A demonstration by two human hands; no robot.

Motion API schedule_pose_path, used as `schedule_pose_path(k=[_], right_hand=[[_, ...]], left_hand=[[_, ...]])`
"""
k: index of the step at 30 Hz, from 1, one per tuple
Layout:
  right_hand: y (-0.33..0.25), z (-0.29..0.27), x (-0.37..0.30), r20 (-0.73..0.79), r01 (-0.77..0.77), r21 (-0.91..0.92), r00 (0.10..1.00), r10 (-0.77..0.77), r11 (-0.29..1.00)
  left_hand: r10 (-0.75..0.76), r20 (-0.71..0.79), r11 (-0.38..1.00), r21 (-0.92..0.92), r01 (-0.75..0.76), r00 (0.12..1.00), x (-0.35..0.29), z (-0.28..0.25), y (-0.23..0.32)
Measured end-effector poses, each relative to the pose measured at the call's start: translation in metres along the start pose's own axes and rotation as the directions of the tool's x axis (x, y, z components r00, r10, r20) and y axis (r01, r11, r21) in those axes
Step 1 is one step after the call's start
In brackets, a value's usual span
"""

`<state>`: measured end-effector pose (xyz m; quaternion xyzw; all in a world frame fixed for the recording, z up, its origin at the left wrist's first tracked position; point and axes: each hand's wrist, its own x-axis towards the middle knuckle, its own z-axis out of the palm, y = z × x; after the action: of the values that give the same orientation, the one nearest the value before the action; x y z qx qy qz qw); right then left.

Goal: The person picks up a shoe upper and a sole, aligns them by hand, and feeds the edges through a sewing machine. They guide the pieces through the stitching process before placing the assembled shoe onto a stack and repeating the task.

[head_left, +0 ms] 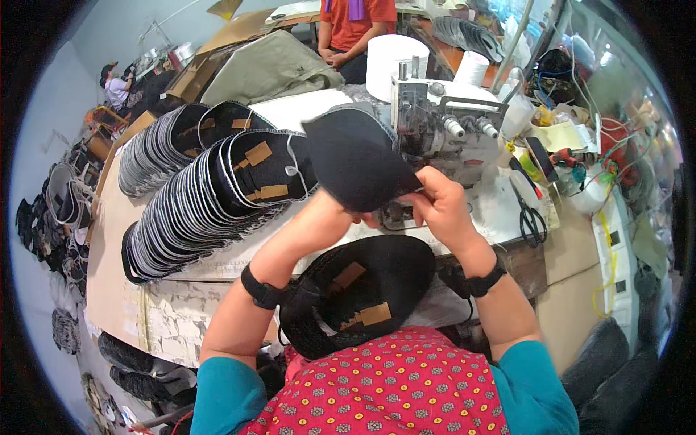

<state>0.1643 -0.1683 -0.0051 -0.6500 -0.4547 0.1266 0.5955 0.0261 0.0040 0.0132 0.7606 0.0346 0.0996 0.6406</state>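
Observation:
A curved black felt-like piece (355, 163) is held up in front of the sewing machine (464, 154), with a pale edge along its top. My left hand (328, 219) grips its lower left side; the piece hides part of the fingers. At its lower right corner, my right hand (442, 206) pinches the edge between thumb and fingers. Below both hands, a nested stack of similar black pieces (409, 272) with tan tags leans near my lap. To the left lies a long nested stack of black pieces (192, 206) with light stitched edges.
Behind the long stack is another stitched stack (156, 148). White thread cones (395, 65) stand beyond the machine, near a seated person in orange (359, 29). Black scissors (531, 223) lie at the table's right, beside clutter and cables. Olive cloth (272, 69) covers something behind.

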Motion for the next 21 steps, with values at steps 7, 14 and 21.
schedule_pose_path(k=[7,14,21], right_hand=[[-0.026,0.012,-0.010,-0.007,0.180,-0.158,0.983,-0.184,0.971],[-0.004,0.026,0.001,-0.131,0.064,-0.254,0.986,-0.099,0.965],[0.016,0.007,-0.023,-0.117,0.010,-0.029,0.993,-0.014,1.000]], left_hand=[[0.078,-0.304,0.864,0.496,0.087,0.950,-0.002,-0.015,0.009],[0.569,-0.247,0.567,0.809,-0.157,0.784,0.027,-0.012,-0.005],[0.327,-0.154,0.879,0.411,-0.240,0.932,0.050,0.000,-0.010]])
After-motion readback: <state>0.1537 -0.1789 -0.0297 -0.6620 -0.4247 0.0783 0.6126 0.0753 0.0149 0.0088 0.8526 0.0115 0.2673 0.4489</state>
